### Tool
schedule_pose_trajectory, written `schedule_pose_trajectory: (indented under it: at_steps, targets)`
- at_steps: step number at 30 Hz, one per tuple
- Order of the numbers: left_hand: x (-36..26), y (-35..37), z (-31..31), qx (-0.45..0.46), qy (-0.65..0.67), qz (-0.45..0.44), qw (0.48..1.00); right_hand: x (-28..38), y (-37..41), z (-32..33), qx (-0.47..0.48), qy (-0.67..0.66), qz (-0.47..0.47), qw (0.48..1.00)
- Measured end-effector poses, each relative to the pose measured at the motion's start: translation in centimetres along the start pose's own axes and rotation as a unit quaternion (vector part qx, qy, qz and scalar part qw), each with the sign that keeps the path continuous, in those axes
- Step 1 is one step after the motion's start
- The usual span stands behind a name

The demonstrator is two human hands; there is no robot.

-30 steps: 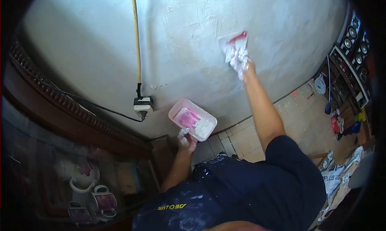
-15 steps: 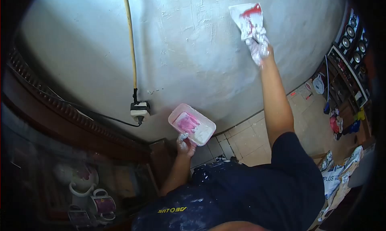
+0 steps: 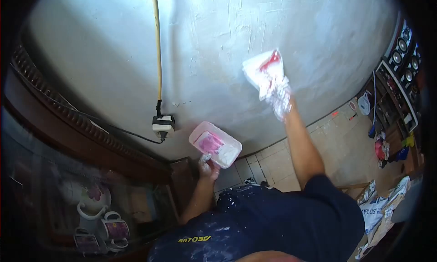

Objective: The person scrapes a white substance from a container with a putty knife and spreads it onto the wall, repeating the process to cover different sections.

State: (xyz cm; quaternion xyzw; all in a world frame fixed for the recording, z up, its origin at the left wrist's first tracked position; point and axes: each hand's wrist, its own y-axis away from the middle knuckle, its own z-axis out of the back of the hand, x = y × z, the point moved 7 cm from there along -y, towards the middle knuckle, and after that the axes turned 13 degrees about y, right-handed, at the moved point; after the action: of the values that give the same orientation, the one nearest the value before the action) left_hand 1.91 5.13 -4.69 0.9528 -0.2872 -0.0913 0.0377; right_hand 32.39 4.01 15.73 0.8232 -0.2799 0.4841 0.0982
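My right hand [image 3: 280, 101], caked in white plaster, grips a wide putty knife [image 3: 264, 69] by its handle. The blade is coated white with a red patch and overlaps the grey plastered wall [image 3: 200, 48] in this view. Low in front of my body, my left hand [image 3: 209, 167] is closed on the near edge of a shallow pinkish-white plastic tub [image 3: 232, 139]. White paste and a pink-stained area lie inside the tub. My left fingers are smeared white too.
A socket box [image 3: 163, 124] with a plug and yellow conduit sits on the wall at left. Below it stands a dark wooden glass cabinet [image 3: 50, 143] holding mugs. Shelves with speakers [image 3: 405, 57] are at right, above the tiled floor [image 3: 273, 164]. A torn paper sack [image 3: 378, 212] lies lower right.
My right hand and the putty knife have come down the wall and to the left, with the blade tilting more leftward. The left hand keeps the tub in nearly the same place.
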Motion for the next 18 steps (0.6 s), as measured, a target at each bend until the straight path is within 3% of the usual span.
schedule_pose_trajectory:
  at_steps: [1, 2, 4, 6, 9, 10, 11, 12, 13, 14, 15, 18]
  targets:
    - [0.0, -0.5, 1.7, -0.007, 0.018, 0.009, 1.0, 3.5, -1.5, -1.2, 0.04, 0.069, 0.074, 0.994]
    - [0.0, -0.2, 1.4, -0.013, 0.016, 0.01, 1.0, 7.5, -2.6, -3.9, 0.086, -0.022, 0.115, 0.989]
    - [0.2, 0.1, -0.3, -0.005, -0.004, -0.006, 1.0, 12.5, -4.3, -7.9, 0.057, 0.008, 0.173, 0.983]
    - [0.4, 0.1, 0.1, -0.014, 0.005, 0.007, 1.0, 11.5, -7.1, -8.2, 0.017, 0.011, 0.184, 0.983]
    - [-0.1, -0.3, 0.9, 0.012, -0.015, 0.004, 1.0, -1.5, -8.7, -1.4, -0.032, -0.024, 0.087, 0.995]
    - [-0.3, -0.2, 0.6, 0.015, -0.014, 0.004, 1.0, -5.8, -5.9, 0.2, -0.044, 0.069, 0.036, 0.996]
    - [-0.4, 0.1, 0.2, 0.004, -0.009, 0.004, 1.0, -12.6, -5.6, 4.7, -0.077, 0.075, 0.0, 0.994]
    - [-0.4, 0.2, 0.1, -0.008, -0.003, 0.004, 1.0, -14.3, -1.3, 5.5, -0.103, 0.127, -0.043, 0.986]
    - [-0.5, -0.1, 1.3, 0.0, 0.017, 0.03, 0.999, -17.2, 1.6, 6.6, -0.044, 0.09, -0.123, 0.987]
    - [-0.7, 0.0, 1.3, 0.003, 0.018, 0.028, 0.999, -19.4, 3.0, 7.6, -0.003, -0.038, -0.129, 0.991]
    - [-1.1, 0.0, 1.0, 0.011, 0.009, 0.011, 1.0, -17.4, 5.5, 6.1, -0.04, 0.057, -0.141, 0.988]
    - [-1.5, -0.5, 0.4, 0.016, 0.001, 0.004, 1.0, -10.4, 4.5, 1.9, 0.008, 0.045, -0.15, 0.988]
